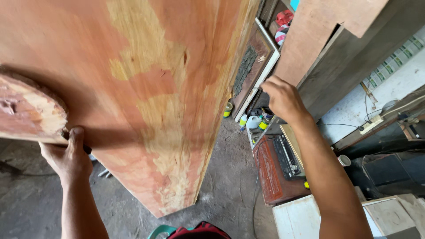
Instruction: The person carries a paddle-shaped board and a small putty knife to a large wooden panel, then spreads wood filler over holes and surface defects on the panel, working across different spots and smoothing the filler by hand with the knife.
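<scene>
Left hand (66, 157): I see it at the lower left edge of the big plywood sheet (146, 88), thumb pressed flat on the face, the other fingers wrapped behind and hidden, so it grips the sheet's edge.
Right hand (283, 99): raised past the sheet's right edge, knuckles toward me, fingers curled under; I cannot tell whether they hold anything.
Plywood sheet: reddish with pale yellow patches, standing tilted on the concrete floor (226, 186), filling the upper left of my view, between the two hands.
Wood offcut (28, 110): rounded, rough-edged piece just above the left thumb, touching or overlapping the sheet.
Beside the right arm: a dark radio-like box (287, 157) on a red-brown cabinet (270, 175), small bottles (254, 121) on the floor.
</scene>
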